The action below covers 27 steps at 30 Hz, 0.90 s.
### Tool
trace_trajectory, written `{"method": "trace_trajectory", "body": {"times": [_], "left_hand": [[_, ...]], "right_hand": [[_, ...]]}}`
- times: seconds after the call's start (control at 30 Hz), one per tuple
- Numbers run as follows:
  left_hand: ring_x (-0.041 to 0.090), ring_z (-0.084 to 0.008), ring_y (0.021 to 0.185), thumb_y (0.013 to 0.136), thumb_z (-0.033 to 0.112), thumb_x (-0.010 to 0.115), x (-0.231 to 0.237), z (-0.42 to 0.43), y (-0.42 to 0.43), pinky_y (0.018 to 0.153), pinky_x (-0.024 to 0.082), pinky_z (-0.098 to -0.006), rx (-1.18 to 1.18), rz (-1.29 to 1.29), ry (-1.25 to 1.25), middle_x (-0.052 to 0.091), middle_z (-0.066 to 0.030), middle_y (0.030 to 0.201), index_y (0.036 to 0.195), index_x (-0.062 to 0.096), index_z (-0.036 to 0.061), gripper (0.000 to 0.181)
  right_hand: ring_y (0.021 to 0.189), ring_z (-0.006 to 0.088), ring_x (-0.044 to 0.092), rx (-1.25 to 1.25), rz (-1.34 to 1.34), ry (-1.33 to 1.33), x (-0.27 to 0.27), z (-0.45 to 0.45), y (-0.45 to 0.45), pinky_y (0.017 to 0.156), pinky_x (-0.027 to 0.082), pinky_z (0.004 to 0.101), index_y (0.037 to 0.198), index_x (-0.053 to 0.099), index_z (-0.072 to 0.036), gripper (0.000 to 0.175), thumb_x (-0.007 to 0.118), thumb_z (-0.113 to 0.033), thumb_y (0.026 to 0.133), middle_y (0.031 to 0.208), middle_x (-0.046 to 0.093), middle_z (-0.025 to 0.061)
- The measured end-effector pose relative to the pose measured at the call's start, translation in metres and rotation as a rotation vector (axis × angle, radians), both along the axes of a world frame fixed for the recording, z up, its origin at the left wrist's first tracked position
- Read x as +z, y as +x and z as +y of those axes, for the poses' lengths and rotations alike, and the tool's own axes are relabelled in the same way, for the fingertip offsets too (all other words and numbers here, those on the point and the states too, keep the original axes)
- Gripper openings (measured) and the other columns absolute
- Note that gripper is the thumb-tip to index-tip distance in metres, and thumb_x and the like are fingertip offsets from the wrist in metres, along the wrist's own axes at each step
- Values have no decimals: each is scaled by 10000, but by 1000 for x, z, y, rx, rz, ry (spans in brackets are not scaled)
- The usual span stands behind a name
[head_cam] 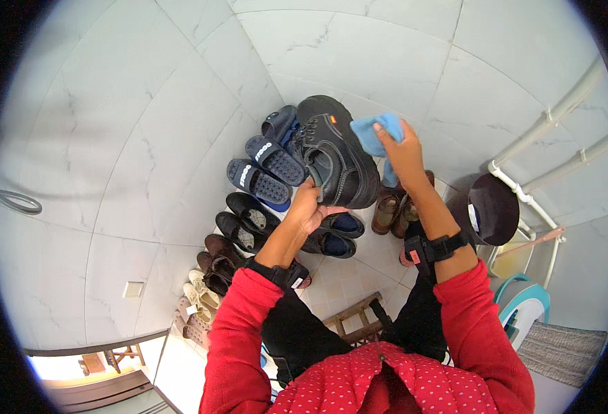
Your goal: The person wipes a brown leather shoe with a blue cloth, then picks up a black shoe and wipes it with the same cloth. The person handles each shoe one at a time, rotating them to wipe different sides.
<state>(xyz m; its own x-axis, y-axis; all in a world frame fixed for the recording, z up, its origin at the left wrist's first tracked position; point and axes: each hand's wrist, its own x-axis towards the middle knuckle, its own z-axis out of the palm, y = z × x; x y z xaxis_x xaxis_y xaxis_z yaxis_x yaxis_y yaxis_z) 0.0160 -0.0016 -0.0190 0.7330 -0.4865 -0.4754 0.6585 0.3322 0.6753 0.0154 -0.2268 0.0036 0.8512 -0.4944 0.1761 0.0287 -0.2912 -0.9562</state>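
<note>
A black lace-up shoe (342, 160) is held up before me, its toe pointing away and its side tipped towards my right. My left hand (306, 207) grips it by the heel, the thumb at the collar opening and the palm beneath. Pinched in the fingers of my right hand (403, 152) is a light blue cloth (374, 135), close beside the shoe's sole edge. One end of the cloth hangs below that hand. Whether the cloth touches the shoe I cannot tell. Part of the shoe's far side is out of sight.
Several pairs of shoes line the left wall, among them dark slippers (262, 181), black slip-ons (244, 222) and cream shoes (203, 292). Brown shoes (386, 209) stand by the back wall. A dark bucket (493, 209) and white pipes (511, 181) are on the right. A wooden stool (355, 313) is below me.
</note>
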Motion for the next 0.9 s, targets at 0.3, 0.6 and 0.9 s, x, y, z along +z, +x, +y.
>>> {"method": "trace_trajectory", "body": {"times": [0.3,0.6,0.9], "left_hand": [[578,-252,1167,1009,337,497,-6,27,9,1030,451,-422,59,-32,-280,590,-84,1314,1352,501,55,444],[598,-254,1137,953,61,545,5,21,5,997,488,-397,64,31,-343,592,-124,1296,1332,503,37,382],[665,-269,1001,727,-245,377,-12,-8,10,829,581,-381,381,-322,-4,658,-127,1137,1243,558,26,611]], "right_hand": [[920,158,570,-60,-151,473,22,-16,-3,829,460,312,1104,639,16,405,666,-339,914,996,644,86],[885,151,574,-70,-186,434,29,-11,-3,804,473,324,1110,642,15,378,672,-306,913,995,648,80],[852,275,600,-55,-109,25,13,4,7,795,489,372,1099,610,28,461,700,-366,876,966,607,167]]}}
